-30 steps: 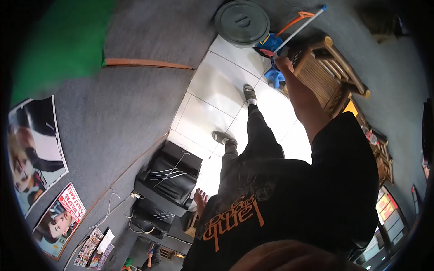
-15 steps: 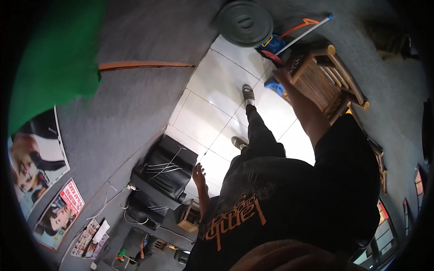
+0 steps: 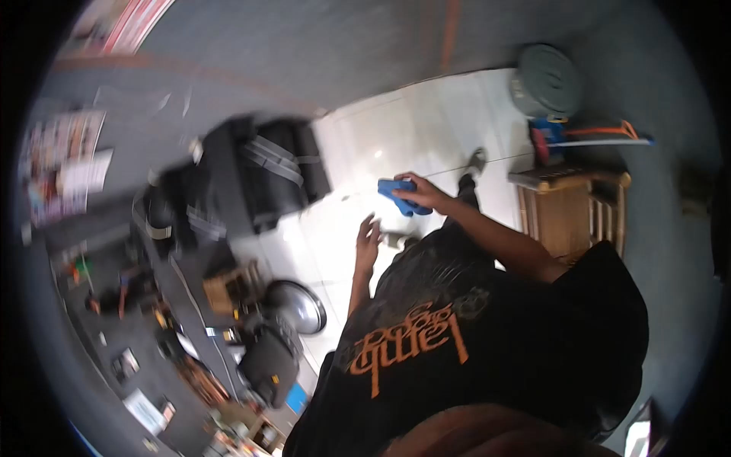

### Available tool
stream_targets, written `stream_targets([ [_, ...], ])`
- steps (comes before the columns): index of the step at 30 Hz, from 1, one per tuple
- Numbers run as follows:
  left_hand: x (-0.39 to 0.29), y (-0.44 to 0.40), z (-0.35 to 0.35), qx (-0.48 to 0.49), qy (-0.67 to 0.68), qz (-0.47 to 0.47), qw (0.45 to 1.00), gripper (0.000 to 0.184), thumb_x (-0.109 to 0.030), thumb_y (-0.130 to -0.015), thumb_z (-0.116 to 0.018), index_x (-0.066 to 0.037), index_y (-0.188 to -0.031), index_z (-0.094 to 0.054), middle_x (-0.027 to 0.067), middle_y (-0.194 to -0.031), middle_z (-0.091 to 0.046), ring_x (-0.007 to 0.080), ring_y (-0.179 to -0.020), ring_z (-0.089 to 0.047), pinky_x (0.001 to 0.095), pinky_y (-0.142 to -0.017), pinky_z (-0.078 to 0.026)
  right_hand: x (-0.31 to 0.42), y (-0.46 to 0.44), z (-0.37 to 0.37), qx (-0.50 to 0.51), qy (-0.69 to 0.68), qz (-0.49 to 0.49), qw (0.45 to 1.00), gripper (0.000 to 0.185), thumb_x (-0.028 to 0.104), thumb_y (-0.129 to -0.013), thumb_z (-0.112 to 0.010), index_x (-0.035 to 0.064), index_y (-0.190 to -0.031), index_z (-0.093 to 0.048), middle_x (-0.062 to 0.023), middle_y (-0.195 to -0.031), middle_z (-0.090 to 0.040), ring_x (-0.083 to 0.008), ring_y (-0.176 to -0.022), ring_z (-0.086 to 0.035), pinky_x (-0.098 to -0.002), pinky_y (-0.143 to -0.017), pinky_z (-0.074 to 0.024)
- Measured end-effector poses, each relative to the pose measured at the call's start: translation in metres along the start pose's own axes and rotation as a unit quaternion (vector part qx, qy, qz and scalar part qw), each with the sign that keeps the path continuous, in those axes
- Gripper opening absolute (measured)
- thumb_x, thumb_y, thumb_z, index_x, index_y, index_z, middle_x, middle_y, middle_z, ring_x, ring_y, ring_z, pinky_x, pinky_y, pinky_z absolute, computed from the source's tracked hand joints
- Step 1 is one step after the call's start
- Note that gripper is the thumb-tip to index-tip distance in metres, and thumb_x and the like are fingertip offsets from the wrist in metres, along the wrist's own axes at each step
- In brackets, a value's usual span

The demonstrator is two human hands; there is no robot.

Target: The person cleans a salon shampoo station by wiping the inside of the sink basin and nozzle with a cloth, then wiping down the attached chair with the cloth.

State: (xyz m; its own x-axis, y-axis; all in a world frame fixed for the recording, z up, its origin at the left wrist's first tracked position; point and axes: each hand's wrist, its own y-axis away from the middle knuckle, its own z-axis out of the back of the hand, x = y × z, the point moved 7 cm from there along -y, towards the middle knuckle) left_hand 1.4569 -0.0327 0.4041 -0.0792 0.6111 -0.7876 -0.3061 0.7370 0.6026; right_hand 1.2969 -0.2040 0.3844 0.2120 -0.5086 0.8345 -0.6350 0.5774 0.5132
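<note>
In my right hand (image 3: 428, 195) is a bunched blue cloth (image 3: 402, 199), gripped between the fingers and held out in front of my body. My left hand (image 3: 368, 238) hangs just to the left of it, touching nothing, with its fingers slightly apart. Below both hands lies a white tiled floor (image 3: 396, 129). The exact folds of the cloth are blurred.
Black padded salon chairs (image 3: 282, 164) stand at left, with a round-based stool (image 3: 297, 306) nearer me. On the right are a bamboo chair (image 3: 560, 213), a lidded grey bin (image 3: 547, 80) and a white-handled stick (image 3: 601, 142). A cluttered counter (image 3: 145, 335) runs along the lower left.
My right hand has brought the blue cloth from beside the bamboo chair to the middle, near my left hand. The view has turned left, showing more of the counter.
</note>
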Motion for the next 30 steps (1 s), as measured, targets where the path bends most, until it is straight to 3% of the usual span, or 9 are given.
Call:
stream_targets([
  [4, 0.032, 0.061, 0.086, 0.031, 0.333, 0.040, 0.942, 0.075, -0.055, -0.105, -0.052, -0.005, -0.157, -0.032, 0.0180, -0.150, -0.048, 0.0318, -0.130, -0.054, 0.0458, -0.108, -0.047, 0.017, 0.013, -0.195, 0.151, 0.030, -0.028, 0.988, 0.075, 0.024, -0.087, -0.077, 0.0080, -0.149, -0.036, -0.0209, -0.127, -0.056, -0.0282, -0.111, -0.060, -0.0373, -0.091, -0.0522],
  [11, 0.086, 0.159, 0.279, -0.291, 0.384, -0.071, 0.874, 0.064, -0.047, -0.103, -0.061, 0.002, -0.143, -0.050, 0.0121, -0.128, -0.064, 0.0206, -0.117, -0.060, 0.0395, -0.103, -0.047, 0.011, -0.002, -0.429, 0.302, 0.161, -0.017, 0.939, 0.049, 0.016, -0.092, -0.061, 0.0037, -0.138, -0.048, -0.0153, -0.121, -0.058, -0.0218, -0.111, -0.058, -0.0343, -0.094, -0.0484],
  [12, 0.091, 0.170, 0.298, -0.331, 0.396, -0.069, 0.854, 0.056, -0.044, -0.104, -0.061, 0.003, -0.133, -0.055, 0.0099, -0.115, -0.067, 0.0174, -0.103, -0.063, 0.0360, -0.095, -0.050, 0.009, -0.006, -0.450, 0.313, 0.193, -0.022, 0.929, 0.044, 0.013, -0.095, -0.059, 0.0036, -0.137, -0.049, -0.0136, -0.122, -0.059, -0.0206, -0.112, -0.058, -0.0338, -0.095, -0.0480],
  [15, 0.108, 0.175, 0.352, -0.366, 0.470, -0.069, 0.801, 0.045, -0.040, -0.104, -0.062, 0.002, -0.121, -0.062, 0.0086, -0.105, -0.069, 0.0153, -0.094, -0.064, 0.0317, -0.088, -0.052, 0.007, -0.026, -0.502, 0.286, 0.245, 0.009, 0.926, 0.032, 0.018, -0.102, -0.059, 0.0025, -0.130, -0.054, -0.0107, -0.114, -0.064, -0.0176, -0.104, -0.062, -0.0318, -0.092, -0.0491],
  [16, 0.109, 0.174, 0.377, -0.402, 0.454, -0.082, 0.791, 0.041, -0.039, -0.105, -0.056, 0.002, -0.109, -0.062, 0.0061, -0.092, -0.065, 0.0145, -0.082, -0.062, 0.0302, -0.078, -0.051, 0.010, -0.034, -0.523, 0.273, 0.261, 0.045, 0.925, 0.032, 0.021, -0.102, -0.062, 0.0025, -0.128, -0.055, -0.0111, -0.113, -0.064, -0.0179, -0.102, -0.063, -0.0319, -0.090, -0.0498],
  [23, 0.122, 0.189, 0.563, -0.595, 0.274, -0.135, 0.743, 0.033, -0.030, -0.108, -0.052, 0.001, -0.101, -0.061, 0.0019, -0.082, -0.060, 0.0116, -0.072, -0.051, 0.0286, -0.068, -0.044, 0.023, -0.090, -0.681, 0.247, 0.335, 0.251, 0.874, 0.034, 0.028, -0.100, -0.068, 0.0025, -0.120, -0.057, -0.0158, -0.116, -0.059, -0.0235, -0.103, -0.062, -0.0359, -0.088, -0.0510],
  [25, 0.098, 0.198, 0.625, -0.640, 0.167, -0.140, 0.736, 0.029, -0.027, -0.108, -0.055, 0.002, -0.101, -0.059, 0.0074, -0.079, -0.060, 0.0160, -0.070, -0.053, 0.0316, -0.066, -0.044, 0.036, -0.118, -0.736, 0.257, 0.344, 0.286, 0.857, 0.035, 0.028, -0.099, -0.070, 0.0017, -0.118, -0.057, -0.0170, -0.116, -0.057, -0.0251, -0.102, -0.062, -0.0362, -0.089, -0.0508],
  [28, 0.085, 0.201, 0.701, -0.602, 0.089, -0.093, 0.788, 0.026, -0.025, -0.104, -0.062, 0.001, -0.101, -0.059, 0.0192, -0.085, -0.063, 0.0302, -0.073, -0.061, 0.0376, -0.068, -0.046, 0.027, -0.165, -0.795, 0.276, 0.258, 0.035, 0.925, 0.050, 0.046, -0.100, -0.065, 0.0038, -0.124, -0.054, -0.0144, -0.120, -0.056, -0.0242, -0.104, -0.061, -0.0385, -0.092, -0.0505],
  [30, 0.067, 0.190, 0.750, -0.594, -0.023, -0.148, 0.791, 0.023, -0.022, -0.100, -0.066, 0.000, -0.102, -0.060, 0.0179, -0.088, -0.062, 0.0321, -0.078, -0.060, 0.0402, -0.070, -0.047, 0.031, -0.187, -0.838, 0.283, 0.155, -0.145, 0.936, 0.064, 0.061, -0.100, -0.057, 0.0069, -0.132, -0.050, -0.0117, -0.117, -0.058, -0.0244, -0.111, -0.061, -0.0395, -0.096, -0.0499],
])
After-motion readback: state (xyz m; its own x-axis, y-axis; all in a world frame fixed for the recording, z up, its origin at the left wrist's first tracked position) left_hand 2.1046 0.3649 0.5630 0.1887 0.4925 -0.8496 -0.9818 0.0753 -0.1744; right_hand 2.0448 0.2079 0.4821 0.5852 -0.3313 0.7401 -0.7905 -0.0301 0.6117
